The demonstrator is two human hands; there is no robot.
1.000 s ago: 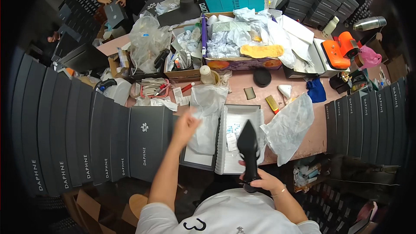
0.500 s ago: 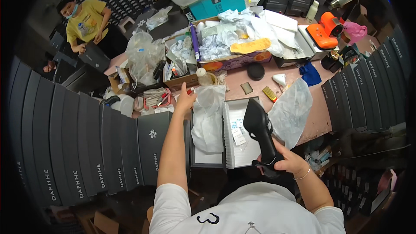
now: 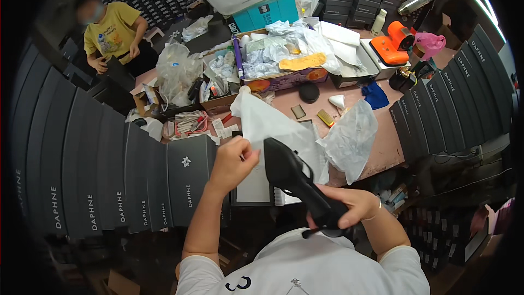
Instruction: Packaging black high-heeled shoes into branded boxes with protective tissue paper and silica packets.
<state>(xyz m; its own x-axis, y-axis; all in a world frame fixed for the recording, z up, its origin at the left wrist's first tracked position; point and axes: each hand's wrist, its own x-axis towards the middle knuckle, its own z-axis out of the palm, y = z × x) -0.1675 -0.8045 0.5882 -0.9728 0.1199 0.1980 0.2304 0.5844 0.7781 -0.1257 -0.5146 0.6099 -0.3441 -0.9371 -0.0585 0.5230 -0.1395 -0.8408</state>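
Observation:
My right hand [image 3: 349, 207] grips a black pointed-toe shoe [image 3: 289, 172] around its heel end. The shoe is tilted, with its toe toward the upper left and a thin strap at its side. My left hand [image 3: 232, 166] is closed in a pinch on a thin white wrapping sheet [image 3: 273, 123], which is raised and spread behind the shoe's toe. Below it stands an open dark shoe box [image 3: 252, 188] with a white inside. The raised sheet and the shoe hide most of the corrugated white lining [image 3: 284, 198] beside it.
Dark shoe boxes [image 3: 188, 180] line the left, and more boxes [image 3: 445, 109] stand at the right. A clear plastic bag [image 3: 352, 139], a brush [image 3: 326, 118] and a blue cloth [image 3: 375, 95] lie on the pink table. Behind is a carton of crumpled paper [image 3: 284, 79]. A co-worker [image 3: 114, 33] stands far left.
My left hand has come back toward me, lifting the white sheet from the open box. The shoe in my right hand has moved left and slightly down.

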